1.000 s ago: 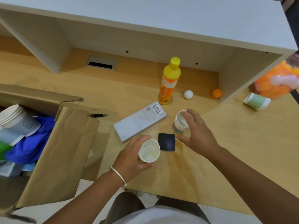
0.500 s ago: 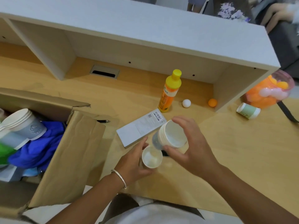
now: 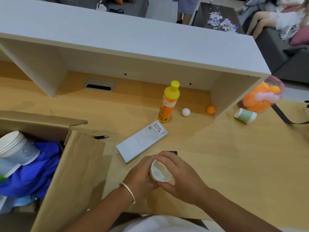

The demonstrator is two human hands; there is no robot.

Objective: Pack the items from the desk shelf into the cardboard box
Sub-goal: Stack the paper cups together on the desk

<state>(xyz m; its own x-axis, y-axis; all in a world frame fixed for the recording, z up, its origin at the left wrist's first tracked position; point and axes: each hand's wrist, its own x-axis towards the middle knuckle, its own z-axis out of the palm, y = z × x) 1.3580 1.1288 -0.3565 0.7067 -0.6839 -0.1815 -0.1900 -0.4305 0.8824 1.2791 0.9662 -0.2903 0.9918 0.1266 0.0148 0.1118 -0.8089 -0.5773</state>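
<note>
head view: both hands wrap around a white paper cup [image 3: 160, 173] above the wooden desk [image 3: 234, 164], left hand [image 3: 142, 176] and right hand [image 3: 181, 176] gripping its sides. the open cardboard box [image 3: 73, 173] sits to the left; a yellow bottle [image 3: 168, 102] stands under the shelf [image 3: 133, 42].

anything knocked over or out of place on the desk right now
Yes. A pale green paper cup lies tipped on its side on the desk, right of the shelf unit, beside the jar of orange balls. A white ball and an orange ball sit loose under the shelf.
</note>
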